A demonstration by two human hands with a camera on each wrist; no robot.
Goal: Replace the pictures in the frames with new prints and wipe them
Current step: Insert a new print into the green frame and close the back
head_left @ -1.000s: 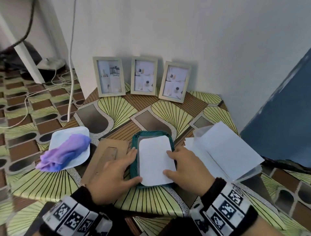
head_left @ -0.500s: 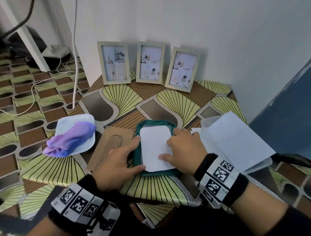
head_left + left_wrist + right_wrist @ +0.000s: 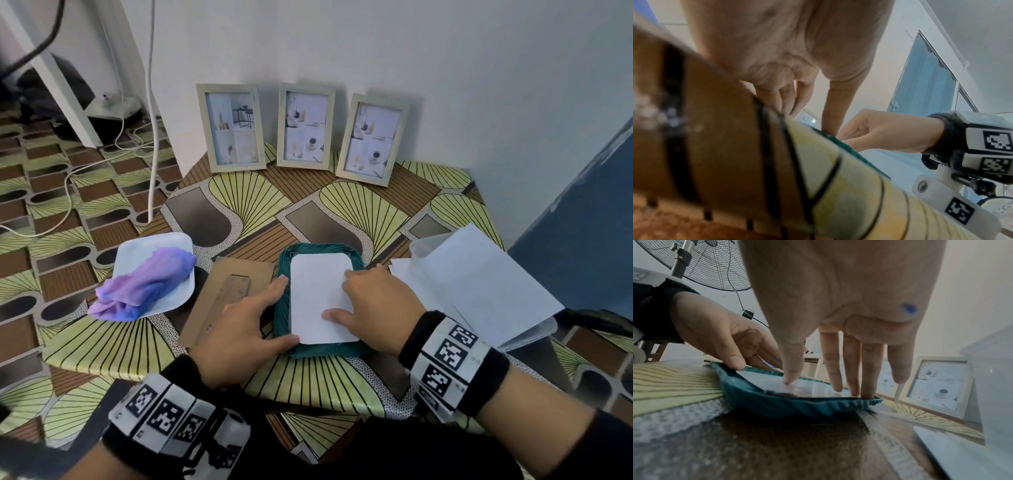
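A teal picture frame (image 3: pixel 284 322) lies flat near the table's front edge, with a white print (image 3: pixel 315 294) laid blank side up in its back. My left hand (image 3: pixel 286 310) rests along the frame's left edge, fingers straight, thumb at the print's lower left corner. My right hand (image 3: pixel 337 294) presses the print's right side with straight fingers (image 3: pixel 851 386) and thumb. The right wrist view shows the print (image 3: pixel 813 390) lying inside the frame (image 3: pixel 797 404). A brown backing board (image 3: pixel 222 294) lies just left of the frame. A purple cloth (image 3: pixel 147 284) sits on a white tray (image 3: pixel 178 245) farther left.
Three pale frames (image 3: pixel 305 130) with pictures lean on the wall at the table's back. A clear container (image 3: pixel 534 332) with white prints (image 3: pixel 479 284) stands right of my right hand. Cables (image 3: pixel 150 137) hang beside the table's left. A fan (image 3: pixel 715 264) stands behind.
My right hand has slid from the print's lower right toward its upper right side. My left hand has stayed on the frame's left edge. My head view has shifted.
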